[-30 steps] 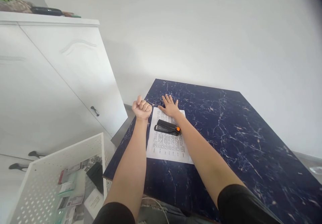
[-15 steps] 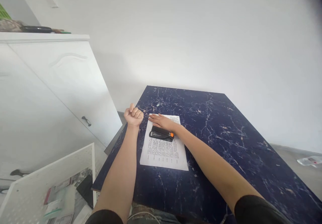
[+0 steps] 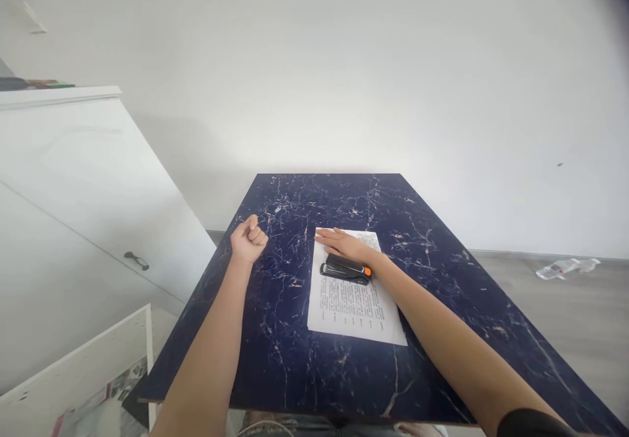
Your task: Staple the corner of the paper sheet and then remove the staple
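Note:
My left hand (image 3: 249,239) is closed in a fist over the left part of the table; whatever may be inside it is hidden by the curled fingers. On the right, my right hand (image 3: 343,243) lies flat on the top part of a printed sheet of paper (image 3: 351,312), fingers stretched out. A black stapler (image 3: 345,268) with an orange part at its right end rests across the sheet, just below that hand.
The dark blue marble-patterned table (image 3: 275,332) stands near a white wall. To the left are a white cabinet (image 3: 98,181) and an open white drawer (image 3: 88,352) with papers and packets. A clear plastic item (image 3: 565,268) lies on the floor at right.
The camera view has turned, so the table, sheet and stapler sit differently in it. My left fist is farther from the sheet; my right hand stays flat on the paper.

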The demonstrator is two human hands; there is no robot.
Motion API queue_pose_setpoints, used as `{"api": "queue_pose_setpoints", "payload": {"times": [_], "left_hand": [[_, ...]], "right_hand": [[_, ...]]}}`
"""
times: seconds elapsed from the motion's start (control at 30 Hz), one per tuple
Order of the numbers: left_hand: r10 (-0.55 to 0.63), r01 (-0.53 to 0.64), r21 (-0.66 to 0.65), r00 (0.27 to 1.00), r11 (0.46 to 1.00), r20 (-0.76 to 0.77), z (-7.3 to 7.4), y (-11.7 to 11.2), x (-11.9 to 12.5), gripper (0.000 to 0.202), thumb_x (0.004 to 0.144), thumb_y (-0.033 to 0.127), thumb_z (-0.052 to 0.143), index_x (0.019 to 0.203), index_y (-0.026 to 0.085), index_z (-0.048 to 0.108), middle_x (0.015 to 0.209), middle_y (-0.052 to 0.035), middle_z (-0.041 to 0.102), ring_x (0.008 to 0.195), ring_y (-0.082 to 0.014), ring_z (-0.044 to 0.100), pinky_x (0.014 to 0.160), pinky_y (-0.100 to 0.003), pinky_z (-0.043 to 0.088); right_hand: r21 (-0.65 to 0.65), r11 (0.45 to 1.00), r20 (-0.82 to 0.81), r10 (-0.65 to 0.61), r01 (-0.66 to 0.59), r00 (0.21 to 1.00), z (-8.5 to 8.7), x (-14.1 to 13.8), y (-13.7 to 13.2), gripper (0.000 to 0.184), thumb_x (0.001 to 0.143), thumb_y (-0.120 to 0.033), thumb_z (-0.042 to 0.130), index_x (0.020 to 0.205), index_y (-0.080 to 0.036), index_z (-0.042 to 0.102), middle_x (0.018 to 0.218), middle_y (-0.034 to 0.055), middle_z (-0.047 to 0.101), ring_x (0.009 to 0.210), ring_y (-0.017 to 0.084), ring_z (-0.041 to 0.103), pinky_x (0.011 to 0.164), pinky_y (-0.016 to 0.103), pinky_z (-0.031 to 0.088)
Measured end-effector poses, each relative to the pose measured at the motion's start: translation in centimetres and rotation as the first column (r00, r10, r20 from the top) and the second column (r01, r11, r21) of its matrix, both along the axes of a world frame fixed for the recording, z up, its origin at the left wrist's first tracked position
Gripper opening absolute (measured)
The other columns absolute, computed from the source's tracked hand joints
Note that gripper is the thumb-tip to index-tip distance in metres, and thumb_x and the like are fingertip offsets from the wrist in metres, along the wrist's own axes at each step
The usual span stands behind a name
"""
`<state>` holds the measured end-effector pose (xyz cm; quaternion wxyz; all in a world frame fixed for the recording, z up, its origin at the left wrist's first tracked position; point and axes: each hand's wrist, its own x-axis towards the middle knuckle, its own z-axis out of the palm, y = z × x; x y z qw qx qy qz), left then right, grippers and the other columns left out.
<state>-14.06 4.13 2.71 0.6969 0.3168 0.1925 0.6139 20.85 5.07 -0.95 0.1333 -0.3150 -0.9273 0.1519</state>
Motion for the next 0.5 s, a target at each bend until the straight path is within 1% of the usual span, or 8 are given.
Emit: {"api": "queue_pose_setpoints", "payload": {"times": [0.07, 0.1, 0.2, 0.27, 0.33, 0.43, 0.47, 0.5], "left_hand": [[-0.023, 0.017, -0.068, 0.996, 0.998, -0.084, -0.1, -0.1, 3.3, 0.02, 0.091, 0.022, 0.056, 0.073, 0.02, 0.048, 0.052, 0.011, 0.012, 0.038, -0.0074, 0.015, 0.042, -0.021, 0.021], [0.002, -0.013, -0.096, 0.993, 0.995, -0.115, -0.3, -0.2, 5.1, 0.015, 0.089, 0.02, 0.058, 0.076, 0.019, 0.051, 0.052, 0.0112, 0.016, 0.038, -0.0071, 0.018, 0.041, -0.02, 0.02], [0.25, -0.266, -0.082, 0.954, 0.961, -0.166, -1.3, -0.5, 9.5, 0.007, 0.084, 0.017, 0.059, 0.078, 0.019, 0.056, 0.051, 0.0107, 0.023, 0.039, -0.0067, 0.022, 0.041, -0.02, 0.02], [0.349, -0.363, -0.011, 0.902, 0.932, -0.255, -2.1, -0.6, 11.2, 0.007, 0.083, 0.019, 0.06, 0.077, 0.018, 0.058, 0.052, 0.0093, 0.03, 0.041, -0.0069, 0.03, 0.044, -0.019, 0.025], [0.371, -0.365, 0.086, 0.863, 0.927, -0.342, -2.8, -0.7, 12.1, 0.007, 0.084, 0.022, 0.061, 0.077, 0.018, 0.062, 0.056, 0.006, 0.042, 0.047, -0.0085, 0.042, 0.049, -0.02, 0.033], [0.378, -0.321, 0.203, 0.834, 0.925, -0.403, -3.3, -0.8, 12.7, 0.01, 0.085, 0.024, 0.061, 0.08, 0.018, 0.067, 0.069, 0.0, 0.059, 0.062, -0.0127, 0.057, 0.061, -0.024, 0.043], [0.377, -0.307, 0.227, 0.825, 0.925, -0.421, -3.4, -0.8, 12.9, 0.011, 0.086, 0.025, 0.061, 0.081, 0.019, 0.069, 0.073, -0.0013, 0.062, 0.066, -0.014, 0.06, 0.064, -0.025, 0.045], [0.367, -0.283, 0.245, 0.815, 0.927, -0.449, -3.4, -0.8, 13.2, 0.013, 0.088, 0.026, 0.061, 0.082, 0.019, 0.07, 0.076, -0.0024, 0.065, 0.069, -0.0152, 0.062, 0.068, -0.027, 0.047]], "right_hand": [[0.002, 1.0, -0.02, 0.0, 0.0, 1.0, -0.1, -0.3, 0.2, 0.05, 0.111, -0.04, 0.036, 0.159, -0.033, 0.043, 0.167, 0.0026, 0.035, 0.155, 0.022, 0.03, 0.129, 0.051, 0.016], [0.001, 1.0, -0.029, 0.001, -0.001, 1.0, -0.2, -0.6, 0.3, 0.049, 0.11, -0.039, 0.038, 0.158, -0.033, 0.045, 0.167, 0.0026, 0.036, 0.155, 0.022, 0.031, 0.129, 0.051, 0.016], [0.009, 1.0, -0.057, -0.005, 0.005, 0.998, 0.0, -1.1, 0.6, 0.048, 0.107, -0.038, 0.045, 0.154, -0.03, 0.051, 0.166, 0.0045, 0.038, 0.154, 0.024, 0.034, 0.128, 0.052, 0.02], [0.019, 0.999, -0.1, -0.023, 0.025, 0.995, 0.4, -0.9, 0.6, 0.044, 0.104, -0.036, 0.051, 0.147, -0.026, 0.059, 0.163, 0.0072, 0.044, 0.152, 0.025, 0.037, 0.127, 0.051, 0.024], [0.0, 0.995, -0.212, -0.1, 0.102, 0.972, 0.8, 0.1, 0.1, 0.039, 0.103, -0.035, 0.053, 0.137, -0.023, 0.067, 0.155, 0.0083, 0.054, 0.146, 0.026, 0.046, 0.124, 0.05, 0.033], [-0.185, 0.946, -0.35, -0.317, 0.267, 0.882, 1.3, 2.6, -1.7, 0.038, 0.106, -0.042, 0.047, 0.127, -0.024, 0.073, 0.135, 0.0064, 0.07, 0.127, 0.028, 0.063, 0.113, 0.049, 0.046], [-0.257, 0.927, -0.339, -0.35, 0.272, 0.874, 1.4, 3.5, -2.4, 0.041, 0.107, -0.044, 0.044, 0.126, -0.025, 0.074, 0.132, 0.0056, 0.071, 0.125, 0.029, 0.065, 0.112, 0.05, 0.047], [-0.303, 0.921, -0.313, -0.339, 0.245, 0.887, 1.5, 4.2, -3.0, 0.043, 0.107, -0.046, 0.042, 0.126, -0.026, 0.074, 0.134, 0.0046, 0.071, 0.127, 0.029, 0.064, 0.114, 0.05, 0.045]]}}
